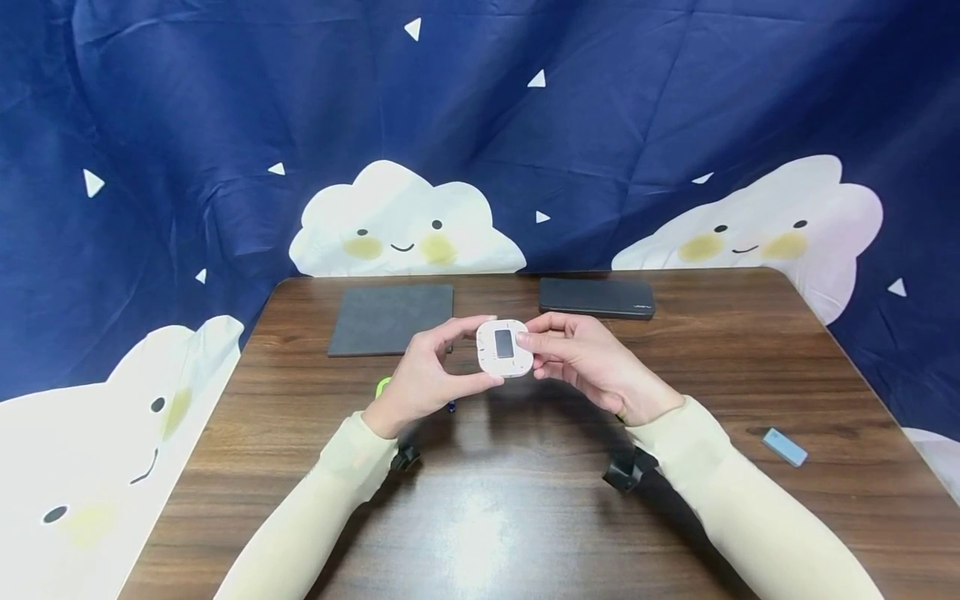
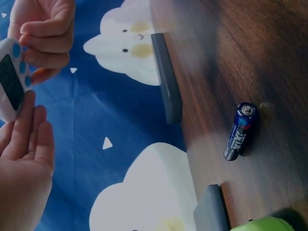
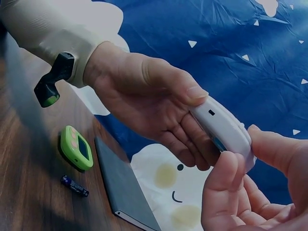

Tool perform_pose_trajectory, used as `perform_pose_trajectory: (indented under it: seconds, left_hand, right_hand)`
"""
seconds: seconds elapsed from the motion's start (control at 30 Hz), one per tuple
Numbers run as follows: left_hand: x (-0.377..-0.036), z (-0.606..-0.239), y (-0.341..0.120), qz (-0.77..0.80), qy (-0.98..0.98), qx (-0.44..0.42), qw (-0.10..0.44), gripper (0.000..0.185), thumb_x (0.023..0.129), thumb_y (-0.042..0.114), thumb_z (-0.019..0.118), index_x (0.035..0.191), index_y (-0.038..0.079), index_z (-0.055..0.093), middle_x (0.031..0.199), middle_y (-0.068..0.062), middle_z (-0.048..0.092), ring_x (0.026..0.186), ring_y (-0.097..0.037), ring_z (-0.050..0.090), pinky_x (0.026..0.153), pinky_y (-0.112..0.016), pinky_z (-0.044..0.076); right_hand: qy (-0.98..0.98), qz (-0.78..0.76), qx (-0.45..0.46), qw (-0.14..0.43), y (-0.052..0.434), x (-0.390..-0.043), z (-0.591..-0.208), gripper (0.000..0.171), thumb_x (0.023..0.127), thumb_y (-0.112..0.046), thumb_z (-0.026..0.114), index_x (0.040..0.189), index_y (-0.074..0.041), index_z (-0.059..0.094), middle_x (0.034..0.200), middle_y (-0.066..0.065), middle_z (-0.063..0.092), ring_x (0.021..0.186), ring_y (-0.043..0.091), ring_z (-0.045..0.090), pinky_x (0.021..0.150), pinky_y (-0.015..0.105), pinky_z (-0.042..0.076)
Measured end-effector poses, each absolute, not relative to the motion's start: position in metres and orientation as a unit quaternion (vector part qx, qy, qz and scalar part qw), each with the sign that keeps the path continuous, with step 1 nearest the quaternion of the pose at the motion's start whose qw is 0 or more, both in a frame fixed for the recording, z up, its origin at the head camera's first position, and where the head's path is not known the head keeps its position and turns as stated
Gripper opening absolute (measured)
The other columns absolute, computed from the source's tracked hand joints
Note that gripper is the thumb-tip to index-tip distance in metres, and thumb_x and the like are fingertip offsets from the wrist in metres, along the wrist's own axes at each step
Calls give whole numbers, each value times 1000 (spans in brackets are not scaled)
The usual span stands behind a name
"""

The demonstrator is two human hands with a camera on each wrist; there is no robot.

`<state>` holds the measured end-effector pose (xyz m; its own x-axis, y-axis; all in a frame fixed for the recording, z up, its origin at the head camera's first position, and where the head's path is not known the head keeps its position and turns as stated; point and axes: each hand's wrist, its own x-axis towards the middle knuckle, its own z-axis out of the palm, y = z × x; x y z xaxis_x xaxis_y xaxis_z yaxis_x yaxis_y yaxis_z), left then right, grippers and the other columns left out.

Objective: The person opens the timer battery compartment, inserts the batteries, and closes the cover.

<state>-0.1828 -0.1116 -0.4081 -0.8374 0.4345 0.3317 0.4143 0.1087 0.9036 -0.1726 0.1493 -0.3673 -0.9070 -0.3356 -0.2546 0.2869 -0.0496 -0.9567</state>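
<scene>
A small white digital timer (image 1: pixel 488 352) with rounded corners is held up above the table. Its blue buttons and dark screen show in the left wrist view, while the head view sees its other face with a dark rectangle. My left hand (image 1: pixel 427 373) grips the timer by opposite edges, between thumb and fingers. On the other side my right hand (image 1: pixel 585 358) pinches it, thumb on the face toward me. A dark blue battery (image 2: pixel 240 131) lies on the table below. Beside it rests a similar green timer (image 3: pixel 77 148), mostly hidden behind my left hand in the head view.
A dark grey notebook (image 1: pixel 392 315) lies at the back left of the wooden table (image 1: pixel 480 533). Near the back edge is a black case (image 1: pixel 596 297). A light blue block (image 1: pixel 784 447) sits toward the right. Behind the table hangs a blue cloth (image 1: pixel 480 100) with clouds.
</scene>
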Motion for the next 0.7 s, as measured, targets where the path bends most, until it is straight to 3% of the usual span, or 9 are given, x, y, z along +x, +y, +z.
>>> perform_pose_trajectory:
  seconds: [0.2,0.3,0.4,0.57,0.63,0.7]
  left_hand:
    - [-184,-410,-112,598,748,287,5,72,83,11,99,149,20,72,129,0,80,124,-16,71,118,-53,52]
    - [-184,-410,-112,598,748,288,2,72,83,10,98,149,19,71,130,-1,79,124,-16,71,117,-50,52]
    - [-184,-408,-113,603,743,290,0,71,84,9,97,150,17,71,132,-1,79,125,-17,71,116,-39,53]
    - [-185,-408,-114,606,739,292,-1,70,85,8,96,150,16,71,133,-1,79,125,-17,71,113,-30,54]
    - [-185,-407,-114,605,741,291,-1,69,86,9,96,150,18,71,133,0,79,124,-17,71,112,-31,54]
    - [-185,-407,-114,605,741,290,1,68,87,9,95,150,17,70,133,0,79,124,-17,72,111,-31,55]
  right_hand:
    - [662,-721,-21,204,149,-172,-369,25,105,-10,75,125,1,64,91,-2,73,74,9,68,74,21,62]
    - [692,-701,-31,167,147,-170,-370,31,105,-13,77,128,3,67,96,0,76,75,11,70,76,23,64]
    - [774,-626,-69,64,146,-166,-370,32,104,-24,81,129,-4,75,101,3,78,82,16,73,77,22,63]
    - [848,-432,-235,-196,150,-158,-370,27,99,-21,87,124,-13,82,110,1,77,99,15,71,89,17,56]
    - [833,-380,-315,-251,150,-155,-369,30,96,-16,89,124,-10,81,115,1,76,105,14,71,97,18,55]
    - [820,-343,-372,-268,151,-153,-367,34,94,-15,91,125,-8,80,121,4,75,110,17,70,101,21,55]
